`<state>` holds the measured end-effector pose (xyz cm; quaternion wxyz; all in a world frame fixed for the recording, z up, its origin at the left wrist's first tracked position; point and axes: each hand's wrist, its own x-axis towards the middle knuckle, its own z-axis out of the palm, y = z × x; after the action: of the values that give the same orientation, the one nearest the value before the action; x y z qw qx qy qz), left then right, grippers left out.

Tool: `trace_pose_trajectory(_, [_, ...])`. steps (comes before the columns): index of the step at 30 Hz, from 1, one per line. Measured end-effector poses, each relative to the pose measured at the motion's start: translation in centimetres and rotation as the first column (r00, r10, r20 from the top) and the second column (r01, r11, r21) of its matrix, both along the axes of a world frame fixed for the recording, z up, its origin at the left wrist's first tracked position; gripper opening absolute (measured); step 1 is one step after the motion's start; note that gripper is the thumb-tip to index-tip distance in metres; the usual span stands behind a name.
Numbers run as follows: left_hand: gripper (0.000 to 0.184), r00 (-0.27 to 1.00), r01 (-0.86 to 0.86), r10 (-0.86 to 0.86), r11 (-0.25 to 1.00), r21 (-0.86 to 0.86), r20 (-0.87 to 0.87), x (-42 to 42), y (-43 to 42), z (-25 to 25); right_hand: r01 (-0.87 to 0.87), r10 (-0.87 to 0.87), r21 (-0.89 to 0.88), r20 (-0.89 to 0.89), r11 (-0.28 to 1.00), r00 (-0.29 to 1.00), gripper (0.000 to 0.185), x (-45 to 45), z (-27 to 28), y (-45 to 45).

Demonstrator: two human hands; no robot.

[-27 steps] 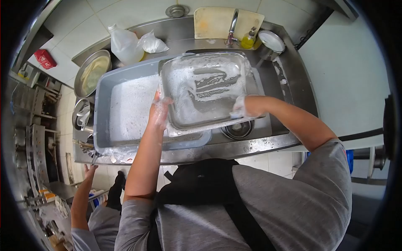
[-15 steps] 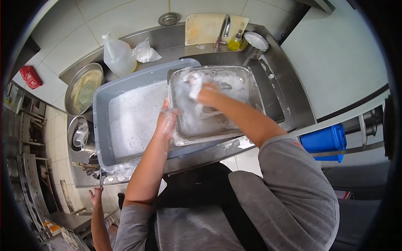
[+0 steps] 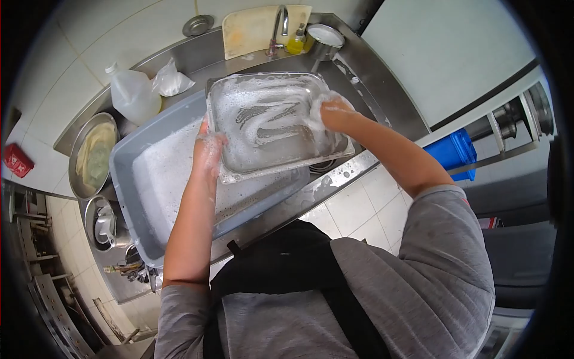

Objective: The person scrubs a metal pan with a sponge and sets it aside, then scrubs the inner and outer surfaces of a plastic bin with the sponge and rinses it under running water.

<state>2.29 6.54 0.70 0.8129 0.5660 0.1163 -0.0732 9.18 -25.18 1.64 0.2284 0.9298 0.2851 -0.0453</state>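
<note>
A rectangular metal pan (image 3: 263, 128), streaked with white suds, is held tilted over the right part of a grey tub (image 3: 125, 200) of foamy water. My left hand (image 3: 209, 149), wet with suds, grips the pan's left edge, its fingers hidden partly behind the rim. At the pan's right inner side, my right hand (image 3: 333, 113) is closed round a white, foam-covered sponge or cloth (image 3: 317, 115) and presses it against the metal. Foam hides the exact shape of what it holds.
Behind the tub stand a plastic jug (image 3: 133, 96) and a white bag (image 3: 171, 79). A faucet (image 3: 277, 33), soap bottle (image 3: 296, 42) and pot (image 3: 324, 40) are at the back. Left are a bowl (image 3: 94, 157) and a metal container (image 3: 106, 224).
My right hand has swept from the pan's upper left to its right side, leaving streaks in the suds. The view has shifted, and the other person's arm is out of sight.
</note>
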Motion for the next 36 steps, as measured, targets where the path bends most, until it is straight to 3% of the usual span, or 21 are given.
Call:
trace_pose_trajectory(2, [0.079, 1.000, -0.031, 0.031, 0.999, 0.043, 0.005, 0.3, -0.1, -0.5, 0.102, -0.098, 0.008, -0.199, 0.995, 0.975, 0.031, -3.4, 2.2, 1.0])
trace_pose_trajectory(3, [0.079, 1.000, -0.022, 0.021, 0.999, 0.044, 0.011, 0.5, -0.3, -0.4, 0.111, -0.107, 0.011, -0.193, 0.994, 0.975, 0.031, -4.7, 3.1, 1.5])
trace_pose_trajectory(5, [0.079, 0.998, -0.054, 0.055, 0.998, 0.020, -0.011, 0.2, -0.5, -0.3, 0.315, -0.241, 0.118, -0.417, 0.942, 0.877, 0.037, -6.7, 4.3, 2.5])
trace_pose_trajectory(7, [0.073, 0.999, -0.046, 0.046, 0.999, -0.012, -0.019, -0.5, -0.8, 0.1, 0.123, 0.106, 0.349, -0.570, 0.929, 0.815, 0.024, -6.1, 0.1, 2.4])
trace_pose_trajectory(9, [0.069, 0.998, -0.054, 0.053, 0.998, -0.046, -0.020, -1.0, -1.3, 0.1, 0.073, 0.323, 0.578, -0.551, 0.812, 0.770, 0.023, -5.8, -2.8, 6.7])
trace_pose_trajectory(11, [0.057, 0.999, -0.049, 0.048, 0.986, 0.158, 0.006, -0.8, -2.2, -1.1, 0.057, 0.438, 0.742, -0.453, 0.668, 0.777, 0.024, -5.7, -6.2, 11.1])
trace_pose_trajectory(12, [0.057, 0.998, -0.069, 0.066, 0.984, 0.166, 0.022, -0.8, -2.3, -1.6, 0.041, 0.479, 0.791, -0.409, 0.610, 0.777, 0.025, -5.7, -7.3, 13.0])
trace_pose_trajectory(14, [0.055, 0.999, 0.017, -0.021, 0.988, -0.152, -0.028, -0.9, -1.9, -2.1, 0.053, 0.317, 0.884, -0.222, 0.465, 0.922, 0.025, -5.3, -7.7, 15.9])
trace_pose_trajectory(17, [0.055, 0.996, -0.020, 0.008, 0.990, -0.143, -0.086, -1.4, -1.5, -0.8, 0.015, -0.012, 0.975, -0.012, 0.220, 1.000, 0.027, -4.5, -7.9, 19.0])
trace_pose_trajectory(18, [0.055, 0.996, -0.034, 0.023, 0.990, -0.134, -0.086, -1.2, -1.0, -2.3, 0.012, 0.002, 0.977, -0.013, 0.212, 1.000, 0.027, -3.4, -7.5, 19.7])
trace_pose_trajectory(20, [0.056, 0.999, -0.041, 0.042, 0.987, -0.152, 0.004, -0.4, -0.1, -6.4, -0.503, 0.194, 0.842, 0.470, 0.196, 0.861, 0.031, 0.2, -5.6, 20.5])
trace_pose_trajectory(21, [0.058, 0.993, -0.017, 0.016, 1.000, -0.005, -0.116, -2.3, -1.1, 0.4, -0.427, 0.170, 0.831, 0.391, 0.357, 0.904, 0.029, 1.5, -4.5, 20.5])
trace_pose_trajectory(22, [0.058, 0.993, -0.022, 0.022, 1.000, -0.001, -0.118, -2.7, -1.2, -0.1, -0.338, 0.132, 0.791, 0.316, 0.509, 0.939, 0.028, 2.4, -3.0, 20.3])
trace_pose_trajectory(24, [0.068, 0.996, 0.014, -0.016, 1.000, -0.025, -0.089, -3.2, -1.0, -1.4, 0.114, -0.030, 0.727, -0.128, 0.677, 0.991, 0.027, 2.8, 3.4, 19.2])
trace_pose_trajectory(26, [0.076, 0.995, -0.027, 0.029, 0.999, 0.029, -0.091, -3.4, -1.2, -1.2, -0.193, 0.078, 0.611, 0.210, 0.768, 0.975, 0.022, 6.3, -1.3, 15.4])
trace_pose_trajectory(28, [0.077, 0.992, -0.122, 0.124, 0.992, 0.042, -0.036, -3.1, -0.7, -2.3, -0.094, -0.003, 0.455, 0.207, 0.886, 0.978, 0.025, 5.6, 2.1, 11.1])
trace_pose_trajectory(30, [0.078, 0.993, -0.111, 0.111, 0.994, 0.001, -0.047, -3.3, -0.2, -0.8, -0.159, -0.099, 0.478, 0.470, 0.864, 0.877, 0.022, 8.3, -2.3, 4.2])
trace_pose_trajectory(31, [0.078, 0.994, -0.093, 0.090, 0.995, -0.035, -0.058, -3.4, -0.1, -0.4, -0.163, -0.092, 0.471, 0.473, 0.867, 0.876, 0.022, 8.2, -2.0, 3.6])
trace_pose_trajectory(33, [0.078, 0.995, -0.083, 0.082, 0.997, -0.006, -0.053, -3.3, -0.3, -0.6, 0.224, -0.363, 0.561, 0.149, 0.797, 0.920, 0.022, 7.2, -1.8, 2.5])
trace_pose_trajectory(35, [0.078, 0.996, -0.074, 0.076, 0.997, 0.037, -0.052, -3.3, -0.6, -0.4, 0.345, -0.447, 0.606, 0.021, 0.717, 0.894, 0.021, 3.3, -1.8, 3.2])
trace_pose_trajectory(36, [0.078, 0.994, -0.088, 0.091, 0.995, 0.056, -0.054, -3.4, -0.7, -0.4, 0.349, -0.419, 0.579, -0.015, 0.737, 0.908, 0.021, 3.0, -2.6, 3.8])
